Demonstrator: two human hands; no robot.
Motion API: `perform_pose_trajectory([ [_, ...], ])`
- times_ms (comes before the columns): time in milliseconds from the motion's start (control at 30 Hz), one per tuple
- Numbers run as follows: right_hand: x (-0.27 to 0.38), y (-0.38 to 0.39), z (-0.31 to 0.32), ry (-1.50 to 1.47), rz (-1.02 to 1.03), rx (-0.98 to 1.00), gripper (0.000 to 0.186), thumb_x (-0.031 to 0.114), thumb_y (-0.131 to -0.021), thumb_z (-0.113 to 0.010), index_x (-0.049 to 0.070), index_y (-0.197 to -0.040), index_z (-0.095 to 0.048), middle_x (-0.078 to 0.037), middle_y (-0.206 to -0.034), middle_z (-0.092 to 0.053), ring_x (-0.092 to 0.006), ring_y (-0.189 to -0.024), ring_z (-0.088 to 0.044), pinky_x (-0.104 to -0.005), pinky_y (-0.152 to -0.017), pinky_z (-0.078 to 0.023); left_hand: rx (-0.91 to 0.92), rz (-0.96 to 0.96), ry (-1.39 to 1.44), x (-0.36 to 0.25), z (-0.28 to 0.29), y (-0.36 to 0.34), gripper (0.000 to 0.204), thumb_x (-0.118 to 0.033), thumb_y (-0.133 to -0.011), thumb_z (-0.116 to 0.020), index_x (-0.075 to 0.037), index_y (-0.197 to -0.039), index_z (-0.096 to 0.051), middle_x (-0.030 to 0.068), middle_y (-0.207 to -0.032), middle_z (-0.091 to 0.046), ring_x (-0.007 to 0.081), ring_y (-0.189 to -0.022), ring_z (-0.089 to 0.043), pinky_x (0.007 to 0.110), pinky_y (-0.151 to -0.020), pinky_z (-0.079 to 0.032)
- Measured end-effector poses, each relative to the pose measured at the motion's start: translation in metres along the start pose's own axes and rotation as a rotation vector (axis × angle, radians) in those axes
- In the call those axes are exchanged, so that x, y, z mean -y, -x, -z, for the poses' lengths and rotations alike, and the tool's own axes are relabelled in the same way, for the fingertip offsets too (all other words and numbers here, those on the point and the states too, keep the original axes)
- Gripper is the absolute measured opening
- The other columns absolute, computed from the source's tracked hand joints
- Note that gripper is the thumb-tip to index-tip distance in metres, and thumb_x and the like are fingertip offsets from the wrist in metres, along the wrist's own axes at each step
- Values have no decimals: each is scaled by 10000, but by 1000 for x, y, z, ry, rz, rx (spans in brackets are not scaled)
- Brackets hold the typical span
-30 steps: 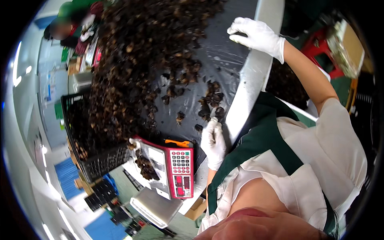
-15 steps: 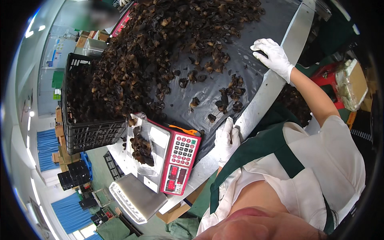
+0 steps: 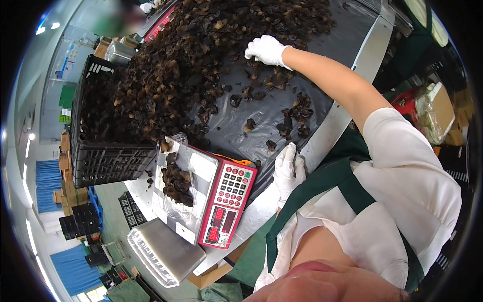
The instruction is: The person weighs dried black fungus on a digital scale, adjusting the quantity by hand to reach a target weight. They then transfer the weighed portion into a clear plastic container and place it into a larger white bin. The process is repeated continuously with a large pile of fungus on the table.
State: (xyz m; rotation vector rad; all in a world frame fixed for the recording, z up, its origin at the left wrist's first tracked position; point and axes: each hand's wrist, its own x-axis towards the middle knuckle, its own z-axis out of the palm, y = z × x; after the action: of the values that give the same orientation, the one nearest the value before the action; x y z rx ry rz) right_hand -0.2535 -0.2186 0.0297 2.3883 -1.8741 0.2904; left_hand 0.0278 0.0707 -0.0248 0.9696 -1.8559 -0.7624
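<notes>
Black plastic sheeting point(image 3: 347, 48) covered a long metal-edged table, and on it lay a large heap of dark dried fungus pieces point(image 3: 201, 55), with loose pieces scattered toward the near edge. A black slatted crate point(image 3: 100, 161) stood at the heap's left end. Beside it sat a red-faced weighing scale point(image 3: 226, 201), its platform carrying a clear plastic tray point(image 3: 186, 176) that held a small dark pile of the same pieces.

Right hand point(image 3: 266, 49), white-gloved, reached well out to the near edge of the heap, palm down, fingers curled onto the pieces; whether it had closed on any could not be told. Left hand point(image 3: 288, 168), also gloved, rested flat and open at the table's near edge, just right of the scale, holding nothing.

Judgement: the step appeared to be drawing pieces from the heap for weighing. A cupped, raking pull would suit these light, brittle pieces better than a pinch. Loose pieces lying between heap and scale were nearer and easier to gather. Anything dropped on the scale's keypad rather than in the tray would spoil the reading.
</notes>
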Motion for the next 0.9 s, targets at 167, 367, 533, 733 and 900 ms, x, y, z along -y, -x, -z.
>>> perform_pose_trajectory([
  [167, 1, 11, 25, -367, -148, -143, 244, 193, -920, -752, 139, -1154, -789, -90, -1116, -786, -298, -1061, -738, -421, -921, -571, -16, 58, 8, -3, 5, 2, 498, 47, -885, -700, -97, -1361, -660, 175, -1237, -699, 347, -1076, -705, 391, -897, -575],
  [367, -4, 65, 68, -934, -241, -205, 185, 66, -917, -781, 58, -1102, -788, -83, -1088, -800, -166, -1038, -743, -314, -913, -581, -59, -20, -62, -4, 3, -3, 460, 64, -874, -702, -92, -1307, -673, 167, -1200, -706, 327, -1052, -717, 384, -893, -585],
  [533, 7, 115, 104, -1091, -207, -243, 197, -59, -913, -721, 19, -1093, -726, -80, -1109, -763, -146, -1049, -720, -295, -940, -589, -3, 61, -92, -13, 5, -3, 439, 64, -899, -699, -75, -1314, -665, 173, -1179, -703, 323, -1026, -717, 373, -889, -580],
  [733, 12, 159, 127, -1117, -134, -364, 216, -25, -879, -760, 49, -1081, -741, -58, -1079, -761, -133, -981, -720, -287, -862, -577, -39, 104, 105, -4, 4, 3, 447, 122, -935, -644, -38, -1352, -649, 166, -1231, -635, 253, -1024, -653, 340, -894, -553],
  [900, 25, 194, 142, -934, -43, -361, 221, 16, -865, -790, 50, -1078, -743, -57, -1051, -760, -148, -971, -748, -297, -853, -594, -76, -100, -73, -35, 13, -33, 443, 109, -943, -620, -46, -1356, -661, 104, -1224, -593, 153, -949, -634, 263, -823, -525],
])
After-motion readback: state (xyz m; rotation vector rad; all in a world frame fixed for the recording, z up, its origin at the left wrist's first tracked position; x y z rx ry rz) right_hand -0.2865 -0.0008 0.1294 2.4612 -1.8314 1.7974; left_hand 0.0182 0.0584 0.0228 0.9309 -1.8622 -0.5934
